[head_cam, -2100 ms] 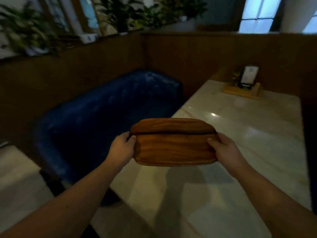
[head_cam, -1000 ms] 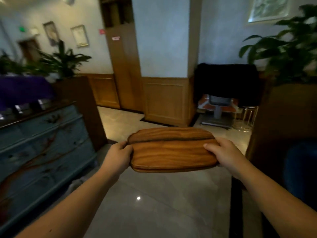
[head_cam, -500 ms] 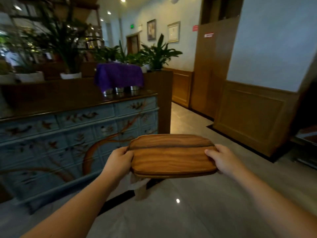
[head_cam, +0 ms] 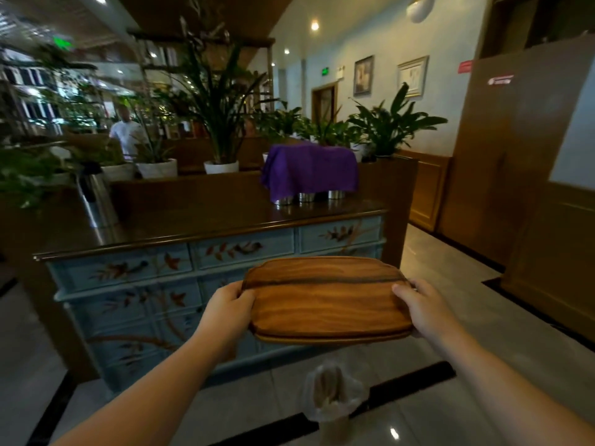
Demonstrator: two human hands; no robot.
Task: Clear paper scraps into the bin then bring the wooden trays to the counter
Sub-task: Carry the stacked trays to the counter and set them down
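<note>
A stack of brown wooden trays (head_cam: 326,300) hangs level in front of me, held at both short ends. My left hand (head_cam: 228,312) grips the left end and my right hand (head_cam: 425,312) grips the right end. Ahead stands the counter (head_cam: 193,223), a dark wooden top on a blue painted chest of drawers. On the floor just below the trays is a small bin (head_cam: 333,397) lined with a clear plastic bag.
On the counter are a steel jug (head_cam: 96,201) at the left and metal cups under a purple cloth (head_cam: 309,170) at the right. Potted plants line a partition behind. A person in white (head_cam: 127,132) stands far back. Tiled floor runs to the right.
I have turned left from the marble table and blue sofa toward the counter, carrying the trays. The counter is now closer and more centred, and the bin has come into view below.
</note>
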